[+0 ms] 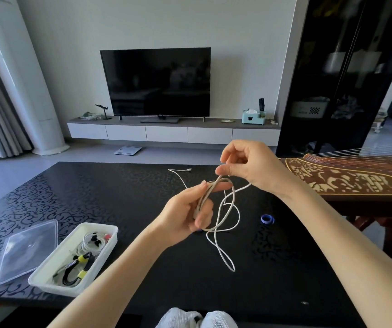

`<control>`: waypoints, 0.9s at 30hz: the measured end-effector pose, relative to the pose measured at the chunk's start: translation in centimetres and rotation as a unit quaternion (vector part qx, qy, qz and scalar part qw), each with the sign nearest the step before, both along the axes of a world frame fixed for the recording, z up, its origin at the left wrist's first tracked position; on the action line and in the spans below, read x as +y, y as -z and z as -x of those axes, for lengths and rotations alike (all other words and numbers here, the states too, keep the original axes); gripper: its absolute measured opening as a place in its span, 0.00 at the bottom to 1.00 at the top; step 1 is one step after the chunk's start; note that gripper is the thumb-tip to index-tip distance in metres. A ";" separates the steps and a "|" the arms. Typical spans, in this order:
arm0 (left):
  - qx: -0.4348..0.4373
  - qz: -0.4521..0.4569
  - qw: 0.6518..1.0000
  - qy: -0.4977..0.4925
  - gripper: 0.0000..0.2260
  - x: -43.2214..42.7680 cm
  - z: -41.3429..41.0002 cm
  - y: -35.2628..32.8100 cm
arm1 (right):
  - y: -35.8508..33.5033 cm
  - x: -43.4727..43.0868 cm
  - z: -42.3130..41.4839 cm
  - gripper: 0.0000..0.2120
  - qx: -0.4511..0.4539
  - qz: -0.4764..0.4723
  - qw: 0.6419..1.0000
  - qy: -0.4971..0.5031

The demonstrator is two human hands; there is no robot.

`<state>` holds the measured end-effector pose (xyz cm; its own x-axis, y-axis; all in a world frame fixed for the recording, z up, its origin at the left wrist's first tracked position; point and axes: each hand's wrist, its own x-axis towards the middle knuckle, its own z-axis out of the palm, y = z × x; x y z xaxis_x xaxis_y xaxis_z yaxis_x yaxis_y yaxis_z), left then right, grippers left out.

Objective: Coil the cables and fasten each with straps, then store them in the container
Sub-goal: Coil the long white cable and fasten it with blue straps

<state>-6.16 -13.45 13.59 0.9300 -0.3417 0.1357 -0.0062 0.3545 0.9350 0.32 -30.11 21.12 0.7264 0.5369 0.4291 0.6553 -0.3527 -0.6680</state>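
The left hand (188, 210) gripped the gathered loops of the thin white cable (210, 189) above the black patterned desk (119, 185), anchoring the coil. The right hand (249, 166) pinched the free strand, apparently to lay another loop. The blue strap roll (267, 219) lay within reach. The white rectangular plastic container (53, 288) sat on the desk, well to the left.
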 end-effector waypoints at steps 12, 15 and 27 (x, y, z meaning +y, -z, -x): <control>0.023 0.026 0.995 0.097 0.19 0.1 0.2 -0.4 | 0.4 -0.1 -1.2 0.04 0.023 -0.144 0.989 0.006; 0.017 0.045 0.996 0.072 0.19 0.0 0.3 -0.4 | 0.4 0.4 -1.1 0.04 0.003 -0.150 0.988 0.027; -0.042 0.290 0.947 0.130 0.19 2.8 1.2 -4.0 | 9.2 -1.3 -0.1 0.10 0.239 -0.180 0.951 -0.077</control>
